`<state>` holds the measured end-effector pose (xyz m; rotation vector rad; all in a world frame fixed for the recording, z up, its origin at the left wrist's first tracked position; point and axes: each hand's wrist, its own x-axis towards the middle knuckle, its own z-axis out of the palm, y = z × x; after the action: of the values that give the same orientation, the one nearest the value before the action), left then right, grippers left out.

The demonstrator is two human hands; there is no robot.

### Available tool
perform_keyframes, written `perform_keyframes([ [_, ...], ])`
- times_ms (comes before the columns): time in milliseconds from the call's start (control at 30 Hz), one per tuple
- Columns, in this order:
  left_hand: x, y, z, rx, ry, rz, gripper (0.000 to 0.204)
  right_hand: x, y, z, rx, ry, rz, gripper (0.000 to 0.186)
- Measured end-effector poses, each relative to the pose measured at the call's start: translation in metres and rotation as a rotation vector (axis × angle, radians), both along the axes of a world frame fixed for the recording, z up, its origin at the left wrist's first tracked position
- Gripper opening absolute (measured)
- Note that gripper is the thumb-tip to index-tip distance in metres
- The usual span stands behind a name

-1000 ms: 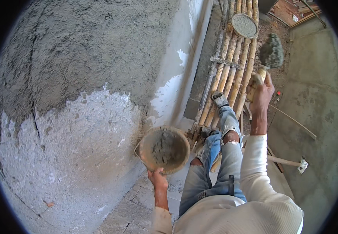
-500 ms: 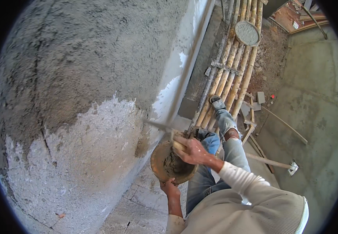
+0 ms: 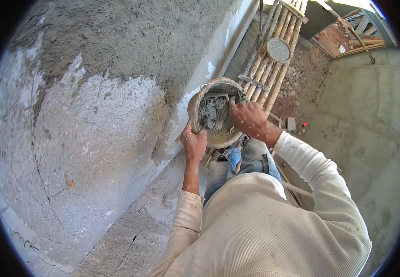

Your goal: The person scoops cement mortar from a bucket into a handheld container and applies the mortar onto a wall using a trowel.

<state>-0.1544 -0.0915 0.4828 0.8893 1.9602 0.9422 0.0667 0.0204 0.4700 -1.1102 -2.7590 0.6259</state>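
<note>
A round, mortar-stained bucket with a thin wire handle is raised in front of me, tilted so that its inside shows. Grey wet mortar lies in it. My left hand is closed on the bucket's near left side, thumb at the rim. Over the right side of the opening, my right hand is closed round the trowel, whose blade and most of its handle are hidden by my fingers and the mortar. To the left, the wall has rough dark mortar above and a paler, scraped-looking surface below.
A walkway of bamboo poles runs away ahead, bearing a second container of grey mix. Rubble lies beside it. A smooth greenish-grey wall stands at the right; a block ledge is at lower left.
The bucket has been lifted up and forward and tipped toward me. The trowel, held clear above the bucket before, is now down in its opening, and my view has shifted.
</note>
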Motion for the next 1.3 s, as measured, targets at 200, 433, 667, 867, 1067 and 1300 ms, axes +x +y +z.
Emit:
perform_keyframes([
  [200,-0.004,0.025,0.042,0.105,-0.031,-0.014,0.047,0.0,0.014,0.065,-0.102,-0.229,-0.013,0.021],
  [433,0.002,0.013,0.055,0.194,0.029,0.079,0.038,0.013,0.005,0.102,0.023,0.014,-0.143,0.016],
  [667,-0.008,-0.006,0.06,0.361,0.031,0.153,0.051,-0.016,-0.005,0.107,-0.187,0.035,-0.187,0.022],
  [867,-0.024,-0.017,0.08,0.321,0.063,0.09,0.069,-0.026,-0.002,0.117,-0.279,-0.009,0.09,0.023],
  [1067,-0.023,-0.041,0.102,0.485,0.052,0.034,0.076,0.002,0.017,0.12,-0.536,0.298,0.037,0.033],
  [1300,-0.023,-0.054,0.089,0.461,-0.27,0.083,0.037,-0.002,-0.035,0.079,-1.854,0.73,-0.256,0.033],
])
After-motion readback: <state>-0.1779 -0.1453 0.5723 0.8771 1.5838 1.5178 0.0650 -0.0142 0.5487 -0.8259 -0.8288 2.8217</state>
